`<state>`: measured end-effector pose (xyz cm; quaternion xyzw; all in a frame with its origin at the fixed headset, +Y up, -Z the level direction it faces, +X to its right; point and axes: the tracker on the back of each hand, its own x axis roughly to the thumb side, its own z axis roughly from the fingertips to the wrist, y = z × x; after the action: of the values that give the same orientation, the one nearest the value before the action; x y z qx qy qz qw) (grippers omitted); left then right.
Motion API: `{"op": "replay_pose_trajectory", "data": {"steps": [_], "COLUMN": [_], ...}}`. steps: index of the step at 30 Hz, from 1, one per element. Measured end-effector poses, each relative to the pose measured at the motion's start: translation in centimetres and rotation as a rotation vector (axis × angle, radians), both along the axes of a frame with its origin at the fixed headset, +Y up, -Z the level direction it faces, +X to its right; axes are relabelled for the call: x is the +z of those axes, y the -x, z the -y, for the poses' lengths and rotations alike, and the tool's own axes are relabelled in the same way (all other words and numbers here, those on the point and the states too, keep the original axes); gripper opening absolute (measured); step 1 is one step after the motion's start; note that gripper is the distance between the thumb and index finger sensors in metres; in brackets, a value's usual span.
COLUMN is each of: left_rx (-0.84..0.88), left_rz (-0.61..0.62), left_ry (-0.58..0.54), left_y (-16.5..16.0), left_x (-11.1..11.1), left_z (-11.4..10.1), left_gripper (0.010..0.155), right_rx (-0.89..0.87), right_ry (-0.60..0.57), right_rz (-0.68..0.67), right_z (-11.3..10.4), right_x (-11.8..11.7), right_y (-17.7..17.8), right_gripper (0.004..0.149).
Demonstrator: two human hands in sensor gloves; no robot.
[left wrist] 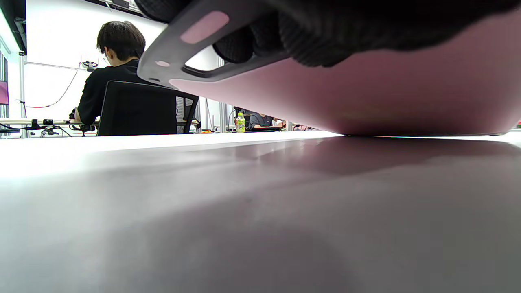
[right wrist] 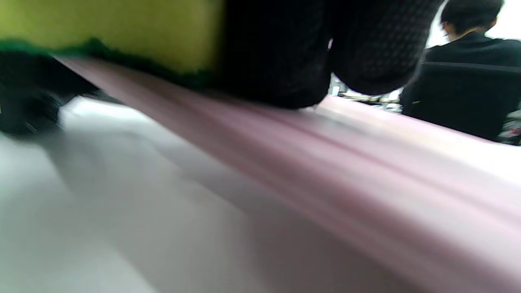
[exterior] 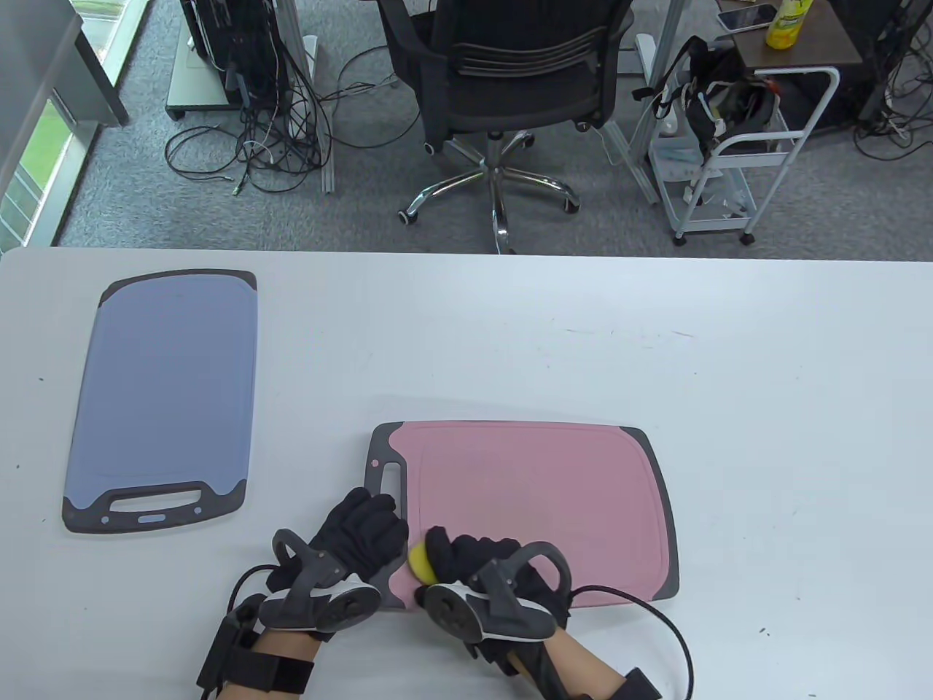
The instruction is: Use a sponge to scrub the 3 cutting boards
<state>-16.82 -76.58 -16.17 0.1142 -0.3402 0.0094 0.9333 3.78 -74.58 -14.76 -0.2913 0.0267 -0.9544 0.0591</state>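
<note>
the right hand (exterior: pixel 485 565) is nearest, its fingers curled around a yellow sponge (exterior: pixel 420 561) with a green scrub side, pressing it on the near left part of the pink cutting board (exterior: pixel 539 496). this board lies on the white table (exterior: pixel 765 408) in front of the person, with its grey handle end to the left. the left hand (exterior: pixel 357 532) grips this handle end; in the left wrist view that end is lifted off the table. a blue cutting board (exterior: pixel 164 394) lies well apart to the left. behind the table stands an office chair (exterior: pixel 503 80).
</note>
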Motion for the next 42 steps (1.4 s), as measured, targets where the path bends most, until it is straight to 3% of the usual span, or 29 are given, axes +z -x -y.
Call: {"op": "replay_pose_trajectory", "data": {"steps": [12, 17, 24, 32, 36, 42], "left_rx": [-0.060, -0.130, -0.321, -0.520, -0.652, -0.722], "left_rz": [-0.020, -0.037, -0.119, -0.152, -0.205, -0.285], "left_ry": [-0.030, -0.040, -0.088, -0.159, -0.184, -0.180], "left_y": [-0.2, -0.4, -0.5, -0.3, -0.5, -1.0], "left_x": [0.0, -0.2, -3.0, -11.3, -16.0, -19.9], "left_z": [-0.1, -0.1, -0.2, -0.9, 0.1, 1.5], "left_gripper": [0.042, 0.043, 0.045, 0.050, 0.056, 0.068], "right_rx": [0.022, 0.031, -0.137, -0.223, -0.252, -0.266], "right_ry": [0.063, 0.101, 0.085, 0.082, 0.074, 0.070], "right_rz": [0.425, 0.569, 0.615, 0.622, 0.620, 0.611], "right_z": [3.3, 3.1, 1.9, 1.4, 1.1, 1.2], "right_x": [-0.9, -1.2, -1.9, -2.0, -1.9, -1.9], "right_y": [-21.1, -25.9, -28.0, -28.8, -29.2, -29.2], "right_gripper": [0.075, 0.073, 0.073, 0.073, 0.073, 0.073]}}
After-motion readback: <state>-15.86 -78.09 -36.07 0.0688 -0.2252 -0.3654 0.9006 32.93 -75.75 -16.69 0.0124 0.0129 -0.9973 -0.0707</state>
